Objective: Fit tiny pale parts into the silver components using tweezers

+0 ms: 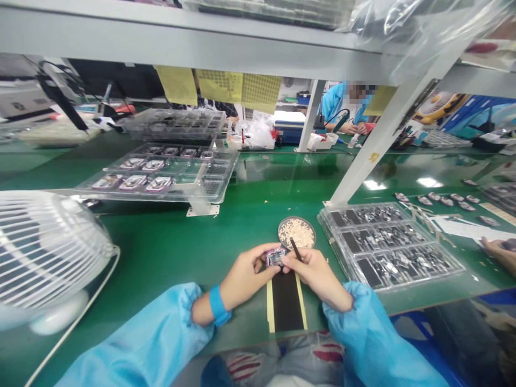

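My left hand is closed on a small purple-rimmed device casing with parts showing inside. My right hand grips a thin dark tool, perhaps tweezers, its dark end pointing up and away. The right thumb and fingertips touch the casing's right side, hiding the tool's lower end. Below both hands lies a black mat strip edged with yellow tape. Just beyond them sits a round dish filled with small pale bits.
A clear tray of small parts lies to the right, beside a slanted white post. Another tray with purple-rimmed casings rests at the back left. A white fan stands at left. Another person's hand shows at the right edge.
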`<act>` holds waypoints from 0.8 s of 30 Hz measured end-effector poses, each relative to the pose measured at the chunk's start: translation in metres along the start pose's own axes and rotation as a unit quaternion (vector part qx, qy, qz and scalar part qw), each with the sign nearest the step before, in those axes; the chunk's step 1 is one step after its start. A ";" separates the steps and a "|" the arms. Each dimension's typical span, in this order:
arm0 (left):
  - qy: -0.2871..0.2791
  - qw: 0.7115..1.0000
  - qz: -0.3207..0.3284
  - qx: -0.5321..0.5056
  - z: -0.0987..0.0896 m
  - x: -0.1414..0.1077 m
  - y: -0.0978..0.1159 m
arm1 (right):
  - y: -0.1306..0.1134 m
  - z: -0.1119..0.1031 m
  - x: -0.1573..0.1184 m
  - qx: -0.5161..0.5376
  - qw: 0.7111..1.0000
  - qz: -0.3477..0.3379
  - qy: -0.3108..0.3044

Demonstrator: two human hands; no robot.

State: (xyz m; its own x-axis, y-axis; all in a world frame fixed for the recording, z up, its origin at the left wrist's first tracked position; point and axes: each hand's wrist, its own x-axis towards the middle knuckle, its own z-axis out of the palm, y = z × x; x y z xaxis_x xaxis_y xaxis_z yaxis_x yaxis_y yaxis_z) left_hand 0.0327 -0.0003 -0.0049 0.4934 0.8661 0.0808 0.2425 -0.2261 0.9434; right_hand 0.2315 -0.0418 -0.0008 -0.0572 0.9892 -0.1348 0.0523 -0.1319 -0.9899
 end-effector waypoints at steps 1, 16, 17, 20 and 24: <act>0.000 1.000 0.001 0.011 0.000 0.000 0.001 | 0.001 0.000 0.000 -0.001 1.000 -0.001 0.001; 0.019 1.000 0.000 0.002 0.002 -0.004 -0.001 | 0.004 0.002 0.002 -0.028 0.998 -0.041 0.037; 0.018 1.000 -0.006 -0.016 0.002 -0.004 -0.001 | 0.003 0.003 0.001 -0.028 0.998 -0.044 0.045; 0.007 0.994 -0.019 -0.104 0.005 -0.005 -0.001 | 0.001 0.006 0.000 -0.001 0.997 -0.066 0.048; -0.016 0.974 -0.035 -0.224 0.010 -0.005 0.004 | 0.001 0.011 -0.001 0.057 0.994 -0.089 0.029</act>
State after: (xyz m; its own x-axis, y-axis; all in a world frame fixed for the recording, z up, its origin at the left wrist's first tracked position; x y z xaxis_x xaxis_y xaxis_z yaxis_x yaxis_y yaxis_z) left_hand 0.0401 -0.0099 -0.0045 0.5164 0.8563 0.0070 -0.1092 0.0577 0.9923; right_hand 0.2205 -0.0435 -0.0019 0.0018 0.9991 0.0427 -0.0667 0.0427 -0.9969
